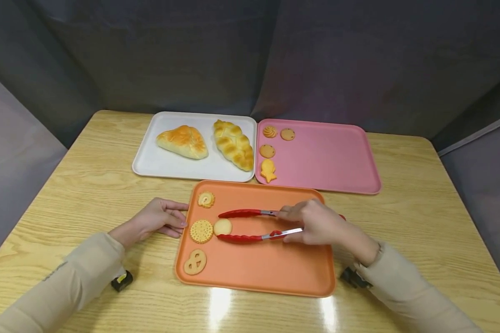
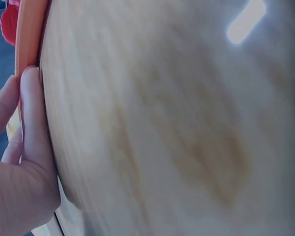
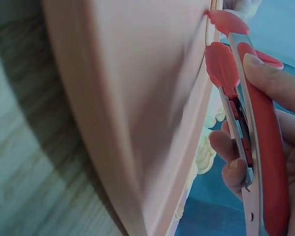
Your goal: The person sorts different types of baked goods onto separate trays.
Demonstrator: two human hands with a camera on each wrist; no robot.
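Note:
My right hand (image 1: 314, 222) grips a pair of red-tipped metal tongs (image 1: 241, 238) over the orange tray (image 1: 266, 273). The tongs are spread, one tip just beyond a small plain round cookie (image 1: 222, 226) and the other at its near edge. Left of that cookie lies a larger dotted round biscuit (image 1: 202, 231). A swirled cookie (image 1: 206, 200) is behind it and a pretzel-shaped cookie (image 1: 195, 262) in front. At the tray's left rim, my left hand (image 1: 164, 217) touches the edge with extended fingers (image 2: 33, 108). The red handle (image 3: 265, 147) lies in my right palm.
Behind, a white tray (image 1: 183, 172) bears a triangular bread (image 1: 185, 142) and a braided loaf (image 1: 233, 144). Beside it, a pink tray (image 1: 325, 157) has several cookies along its left side, including a fish-shaped one (image 1: 268, 170). A dark curtain (image 1: 250, 55) hangs behind the wooden table (image 1: 416, 231).

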